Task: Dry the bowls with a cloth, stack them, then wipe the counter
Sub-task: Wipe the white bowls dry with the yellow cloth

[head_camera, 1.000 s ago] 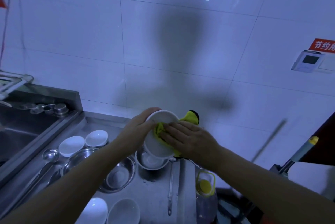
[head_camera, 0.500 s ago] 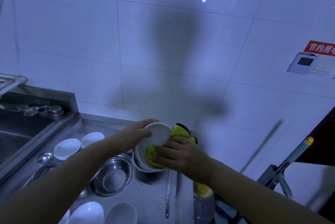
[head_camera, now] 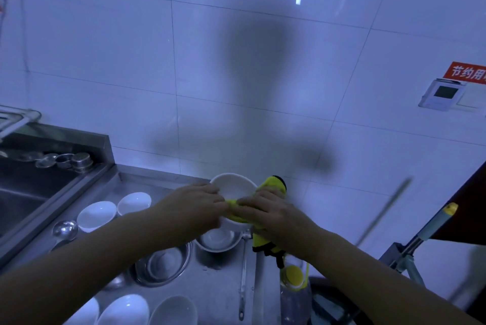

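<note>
A white bowl (head_camera: 234,188) is held tilted above the steel counter (head_camera: 210,288), its opening facing me. My left hand (head_camera: 194,203) grips its left rim. My right hand (head_camera: 271,215) holds a yellow cloth (head_camera: 272,185) against the bowl's lower inside and right rim. One end of the cloth sticks up past the rim, another hangs under my right wrist. Two white bowls (head_camera: 114,210) sit at the counter's back left, and three more white bowls (head_camera: 126,310) line its near edge.
Two steel bowls (head_camera: 164,264) (head_camera: 218,239) sit under my hands. A ladle (head_camera: 64,230) lies at the left and a long utensil handle (head_camera: 243,277) along the counter's right edge. A sink (head_camera: 23,193) lies left. A yellow-capped bottle (head_camera: 294,290) stands below right, beside a mop handle (head_camera: 426,232).
The bowl has turned from steeply tilted to flatter, and both hands have closed in over its near rim. My right hand slid the cloth down to the lower edge.
</note>
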`<state>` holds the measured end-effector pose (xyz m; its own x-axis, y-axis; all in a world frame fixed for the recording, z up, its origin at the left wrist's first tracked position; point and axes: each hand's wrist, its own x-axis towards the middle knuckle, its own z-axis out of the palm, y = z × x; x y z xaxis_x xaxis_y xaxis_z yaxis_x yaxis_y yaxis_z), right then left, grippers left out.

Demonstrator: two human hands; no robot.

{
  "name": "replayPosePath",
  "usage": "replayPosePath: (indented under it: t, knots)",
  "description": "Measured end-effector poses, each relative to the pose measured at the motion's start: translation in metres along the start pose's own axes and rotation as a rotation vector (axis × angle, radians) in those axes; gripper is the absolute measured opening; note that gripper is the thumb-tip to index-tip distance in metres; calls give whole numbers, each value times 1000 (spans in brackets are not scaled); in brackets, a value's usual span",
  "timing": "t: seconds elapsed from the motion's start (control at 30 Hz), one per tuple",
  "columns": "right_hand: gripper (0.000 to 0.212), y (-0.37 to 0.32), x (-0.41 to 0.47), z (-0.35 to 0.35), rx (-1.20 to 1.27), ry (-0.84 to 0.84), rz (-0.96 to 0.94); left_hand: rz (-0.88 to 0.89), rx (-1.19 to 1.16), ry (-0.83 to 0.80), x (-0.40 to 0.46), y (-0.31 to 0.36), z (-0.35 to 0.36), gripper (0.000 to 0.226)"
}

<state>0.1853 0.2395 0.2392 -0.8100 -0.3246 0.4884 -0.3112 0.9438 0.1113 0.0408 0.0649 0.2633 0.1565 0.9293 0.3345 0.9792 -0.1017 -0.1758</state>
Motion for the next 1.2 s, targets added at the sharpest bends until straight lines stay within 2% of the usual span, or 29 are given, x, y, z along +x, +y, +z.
replayPosePath:
  t: [0.03, 0.1, 0.2, 0.27, 0.33, 0.5, 0.63, 0.7, 0.8, 0.9, 0.97, 1.07, 1.13, 1.2]
  knots:
    - [38, 1, -2, -2, 14, 57, 20, -57, -92, 23, -3, 0, 1, 19]
    - [42, 2, -8, -6, 112, 203, 140, -292, -411, 118, -10, 0, 5, 9]
    - [52, -2, -10, -7, 346, 420, 487, -696, -1164, 156, -11, 9, 16, 20]
    - [52, -5, -2, -5, 424, 468, 586, -830, -1523, 290, -5, 19, 24, 21]
    - [51, -13, 7, -2, 464, 475, 553, -881, -1698, 413, 4, 29, 29, 22]
    - [38, -34, 6, 21, 216, 464, 343, -944, -1926, 562, 21, 38, 33, 31]
    - [34, -33, 8, 21, 136, 476, 330, -892, -1986, 586, 23, 38, 34, 36]
    - [33, -25, 15, 12, 157, 464, 377, -841, -1982, 558, 21, 35, 32, 31]
    - [36, -12, 27, 0, 368, 516, 592, -794, -1932, 524, 17, 31, 28, 24]
    - [33, -1, 27, -4, 633, 540, 801, -786, -1982, 586, 16, 30, 27, 19]
    - [33, 1, 23, -5, 651, 534, 850, -840, -2054, 649, 18, 29, 28, 20]
    - [39, -3, 19, -9, 441, 579, 750, -928, -2107, 712, 21, 25, 30, 22]
    - [39, -9, 20, -8, 279, 530, 621, -935, -2113, 737, 23, 23, 30, 21]
    - [38, -18, 19, -5, 223, 471, 551, -905, -2141, 765, 24, 21, 29, 19]
